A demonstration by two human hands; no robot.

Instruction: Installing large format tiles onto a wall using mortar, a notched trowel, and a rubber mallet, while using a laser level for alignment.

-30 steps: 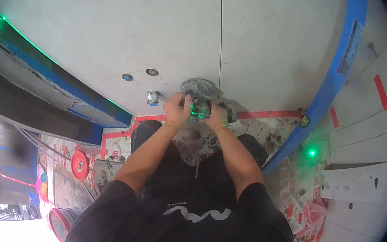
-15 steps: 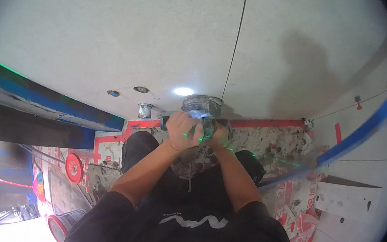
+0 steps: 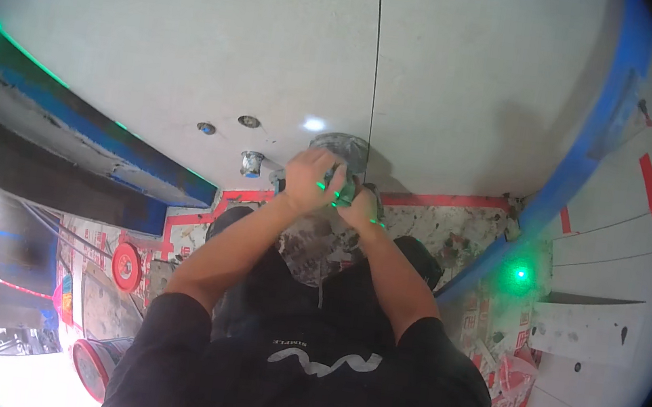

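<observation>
A dusty grey tool [image 3: 339, 147] with a round head rests against the pale wall [image 3: 248, 39] near its foot, by a thin vertical seam. My left hand [image 3: 313, 177] is closed over the top of the tool's body, its fingers wrapped round it. My right hand [image 3: 361, 208] grips the tool just to the right and lower. Green light lines cross both hands, and a small white spot of light shows on the wall above the tool. A short metal pipe stub [image 3: 251, 163] and two round fittings [image 3: 248, 121] sit in the wall to the left.
A dark blue-edged ledge [image 3: 141, 181] runs along the left. A long blue bar [image 3: 568, 188] leans at the right, beside a green glowing light [image 3: 521, 274]. The littered floor [image 3: 465, 229] has red tape along the wall. A red reel [image 3: 125, 267] and bucket [image 3: 89, 366] lie lower left.
My left hand has shifted up onto the tool's top since a second ago. A white light spot has appeared on the wall. The view swung and came partly back, shifting the surroundings.
</observation>
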